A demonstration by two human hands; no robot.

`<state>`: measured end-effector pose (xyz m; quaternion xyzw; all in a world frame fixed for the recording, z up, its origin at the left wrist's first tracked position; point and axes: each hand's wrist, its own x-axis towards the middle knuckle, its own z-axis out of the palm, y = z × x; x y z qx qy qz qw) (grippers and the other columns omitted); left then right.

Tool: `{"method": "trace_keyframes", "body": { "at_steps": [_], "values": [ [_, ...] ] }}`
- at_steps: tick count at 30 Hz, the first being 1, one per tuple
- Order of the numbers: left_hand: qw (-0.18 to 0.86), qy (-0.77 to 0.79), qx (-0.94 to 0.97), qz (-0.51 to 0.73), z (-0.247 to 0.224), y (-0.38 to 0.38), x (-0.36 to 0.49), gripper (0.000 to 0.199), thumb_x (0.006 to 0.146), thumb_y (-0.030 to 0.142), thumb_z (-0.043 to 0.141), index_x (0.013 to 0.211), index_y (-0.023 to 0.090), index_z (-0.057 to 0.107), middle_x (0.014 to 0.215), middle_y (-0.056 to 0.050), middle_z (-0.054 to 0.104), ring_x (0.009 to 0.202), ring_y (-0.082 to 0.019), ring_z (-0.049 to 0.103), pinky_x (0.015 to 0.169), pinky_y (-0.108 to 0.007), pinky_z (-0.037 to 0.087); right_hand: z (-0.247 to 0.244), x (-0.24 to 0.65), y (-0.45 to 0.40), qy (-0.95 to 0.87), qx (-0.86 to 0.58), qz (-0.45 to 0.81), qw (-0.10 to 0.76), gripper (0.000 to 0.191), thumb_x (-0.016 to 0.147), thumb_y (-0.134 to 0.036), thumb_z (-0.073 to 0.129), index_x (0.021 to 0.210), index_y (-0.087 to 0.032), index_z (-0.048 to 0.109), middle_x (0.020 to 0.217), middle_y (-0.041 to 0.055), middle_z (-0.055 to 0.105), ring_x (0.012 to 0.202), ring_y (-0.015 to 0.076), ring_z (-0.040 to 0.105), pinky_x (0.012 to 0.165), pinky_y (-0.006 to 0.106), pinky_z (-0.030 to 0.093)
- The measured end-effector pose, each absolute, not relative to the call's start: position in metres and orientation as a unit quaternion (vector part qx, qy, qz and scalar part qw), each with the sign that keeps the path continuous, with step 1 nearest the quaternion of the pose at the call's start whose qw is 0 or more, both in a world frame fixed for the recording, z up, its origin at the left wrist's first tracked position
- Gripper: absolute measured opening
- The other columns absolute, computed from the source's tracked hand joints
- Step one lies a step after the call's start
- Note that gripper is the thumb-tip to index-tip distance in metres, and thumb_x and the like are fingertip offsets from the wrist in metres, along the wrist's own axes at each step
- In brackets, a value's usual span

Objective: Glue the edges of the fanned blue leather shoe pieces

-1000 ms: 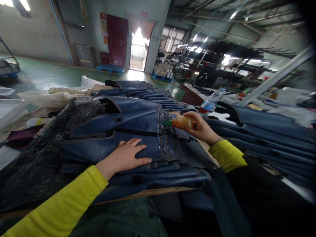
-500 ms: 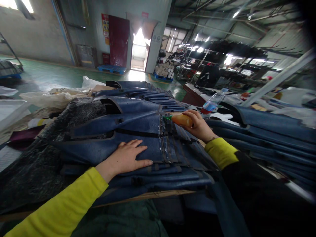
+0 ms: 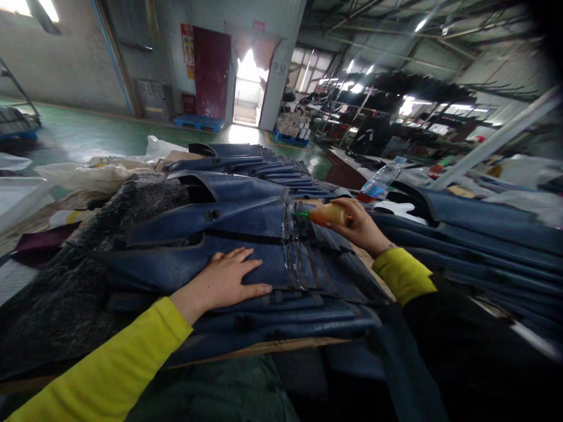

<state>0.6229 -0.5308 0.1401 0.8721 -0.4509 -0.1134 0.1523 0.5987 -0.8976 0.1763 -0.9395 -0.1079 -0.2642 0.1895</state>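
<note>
My left hand [image 3: 233,278] lies flat with fingers spread on a dark blue sheet-like piece [image 3: 246,220] with dark edging and a black strap across it. In my right hand [image 3: 358,225] is an amber squeeze bottle [image 3: 328,215] with a thin green nozzle [image 3: 300,214], held sideways and pointing left. The nozzle tip is at the strips along the pieces' right edges, where shiny wet lines [image 3: 288,252] of a clear liquid run. Whether the tip touches the surface I cannot tell. More blue pieces lie overlapped underneath and to the right.
Behind lies another row of blue pieces [image 3: 264,164]. A stack of blue pieces [image 3: 479,246] fills the right side, with a clear plastic bottle [image 3: 382,179] close by. Crumpled plastic bags [image 3: 92,176] and a dark cloth-like sheet [image 3: 65,293] lie at the left.
My right hand has drawn slightly right with the squeeze bottle, and the bottle now lies more level. My left hand has stayed in place.
</note>
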Motion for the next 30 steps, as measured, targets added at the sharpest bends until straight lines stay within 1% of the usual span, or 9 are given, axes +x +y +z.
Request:
{"method": "trace_keyframes", "body": {
  "at_steps": [3, 6, 9, 11, 15, 22, 26, 28, 30],
  "values": [
    [0.155, -0.451, 0.872, -0.112, 0.14, -0.531, 0.623, 0.079, 0.077, 0.079, 0.022, 0.135, 0.03, 0.044, 0.148, -0.01, 0.031, 0.135, -0.029, 0.029, 0.103, -0.051, 0.029, 0.173, 0.594, -0.901, -0.056, -0.931, -0.215, 0.29, 0.055, 0.074, -0.05, 0.067, 0.122, -0.029, 0.051, 0.122, 0.0074, 0.053, 0.109, 0.0304, 0.054, 0.086, 0.044, 0.051],
    [0.154, -0.451, 0.872, -0.11, 0.141, -0.53, 0.622, 0.078, 0.077, 0.079, 0.022, 0.135, 0.03, 0.044, 0.148, -0.01, 0.03, 0.136, -0.029, 0.029, 0.103, -0.051, 0.029, 0.171, 0.596, -0.905, -0.006, -0.899, -0.207, 0.386, 0.051, 0.077, -0.053, 0.062, 0.121, -0.03, 0.052, 0.114, 0.0041, 0.059, 0.106, 0.0291, 0.057, 0.088, 0.045, 0.05],
    [0.152, -0.448, 0.874, -0.112, 0.142, -0.53, 0.622, 0.078, 0.077, 0.079, 0.023, 0.135, 0.03, 0.043, 0.148, -0.01, 0.03, 0.136, -0.029, 0.029, 0.104, -0.051, 0.029, 0.173, 0.601, -0.907, 0.03, -0.864, -0.243, 0.44, 0.045, 0.082, -0.054, 0.055, 0.12, -0.031, 0.052, 0.114, 0.0024, 0.06, 0.106, 0.0269, 0.057, 0.09, 0.042, 0.049],
    [0.152, -0.448, 0.873, -0.114, 0.143, -0.53, 0.622, 0.079, 0.077, 0.079, 0.023, 0.135, 0.03, 0.043, 0.148, -0.01, 0.031, 0.136, -0.028, 0.028, 0.104, -0.051, 0.028, 0.175, 0.605, -0.906, 0.035, -0.86, -0.27, 0.432, 0.047, 0.079, -0.053, 0.059, 0.12, -0.031, 0.051, 0.115, 0.0026, 0.059, 0.106, 0.0262, 0.056, 0.09, 0.041, 0.049],
    [0.152, -0.449, 0.873, -0.116, 0.142, -0.53, 0.623, 0.079, 0.077, 0.079, 0.022, 0.135, 0.03, 0.043, 0.148, -0.009, 0.03, 0.136, -0.028, 0.029, 0.104, -0.051, 0.029, 0.178, 0.613, -0.898, 0.012, -0.885, -0.305, 0.352, 0.055, 0.071, -0.048, 0.069, 0.12, -0.028, 0.051, 0.116, 0.0042, 0.055, 0.107, 0.0267, 0.054, 0.093, 0.041, 0.047],
    [0.152, -0.451, 0.872, -0.113, 0.142, -0.531, 0.623, 0.079, 0.077, 0.079, 0.022, 0.135, 0.03, 0.043, 0.148, -0.01, 0.031, 0.136, -0.028, 0.029, 0.103, -0.052, 0.029, 0.171, 0.616, -0.892, -0.029, -0.905, -0.314, 0.286, 0.057, 0.068, -0.045, 0.073, 0.118, -0.027, 0.052, 0.119, 0.0071, 0.05, 0.111, 0.0287, 0.05, 0.09, 0.043, 0.048],
    [0.152, -0.45, 0.872, -0.114, 0.141, -0.531, 0.623, 0.079, 0.077, 0.079, 0.022, 0.135, 0.03, 0.043, 0.148, -0.01, 0.031, 0.136, -0.028, 0.029, 0.103, -0.052, 0.029, 0.174, 0.599, -0.892, -0.035, -0.908, -0.233, 0.347, 0.055, 0.068, -0.043, 0.074, 0.117, -0.028, 0.054, 0.121, 0.0058, 0.052, 0.108, 0.0273, 0.053, 0.088, 0.04, 0.05],
    [0.153, -0.449, 0.873, -0.112, 0.141, -0.531, 0.623, 0.079, 0.077, 0.079, 0.022, 0.135, 0.03, 0.043, 0.148, -0.01, 0.031, 0.136, -0.028, 0.029, 0.103, -0.051, 0.029, 0.177, 0.59, -0.893, -0.017, -0.891, -0.191, 0.411, 0.051, 0.069, -0.042, 0.074, 0.115, -0.028, 0.056, 0.116, 0.0035, 0.056, 0.106, 0.0257, 0.055, 0.089, 0.038, 0.049],
    [0.155, -0.448, 0.873, -0.11, 0.14, -0.53, 0.622, 0.079, 0.077, 0.079, 0.022, 0.135, 0.03, 0.044, 0.148, -0.009, 0.031, 0.136, -0.028, 0.029, 0.104, -0.051, 0.029, 0.179, 0.585, -0.895, 0.045, -0.842, -0.162, 0.513, 0.043, 0.073, -0.043, 0.07, 0.112, -0.029, 0.059, 0.109, 0.0021, 0.061, 0.101, 0.0235, 0.057, 0.085, 0.034, 0.051]
  ]
}}
